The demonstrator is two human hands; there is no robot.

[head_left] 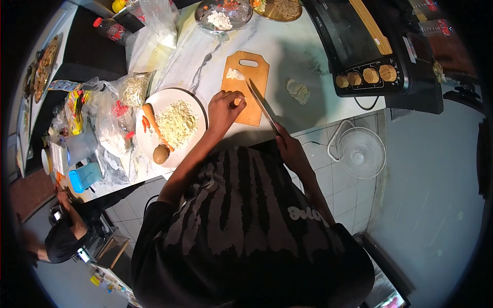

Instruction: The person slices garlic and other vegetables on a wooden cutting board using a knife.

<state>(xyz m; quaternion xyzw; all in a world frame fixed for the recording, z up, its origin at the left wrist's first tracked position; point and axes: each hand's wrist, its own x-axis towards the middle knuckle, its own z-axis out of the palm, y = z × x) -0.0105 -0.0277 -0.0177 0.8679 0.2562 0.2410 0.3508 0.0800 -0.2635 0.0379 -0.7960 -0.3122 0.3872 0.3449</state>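
Note:
My right hand [289, 150] grips the handle of a knife [263, 109]. Its long blade slants up and left over the right side of a wooden cutting board [251, 115] with a slot at the far end. My left hand [225, 110] is closed at the board's left edge, fingers curled round something small and pale that I cannot make out. White chopped pieces [235, 75] lie on the board beyond that hand. To the left, a white plate [196, 134] carries a heap of pale diced food [177, 123], a carrot [149, 114], red chillies and a round brown item [160, 154].
A black oven [354, 46] with wooden knobs stands at the right. Round trays [239, 23] of chopped food sit at the back. Plastic bags [110, 123] and a blue container [85, 177] crowd the left. A white strainer [362, 153] is below the counter; another person [72, 220] is at lower left.

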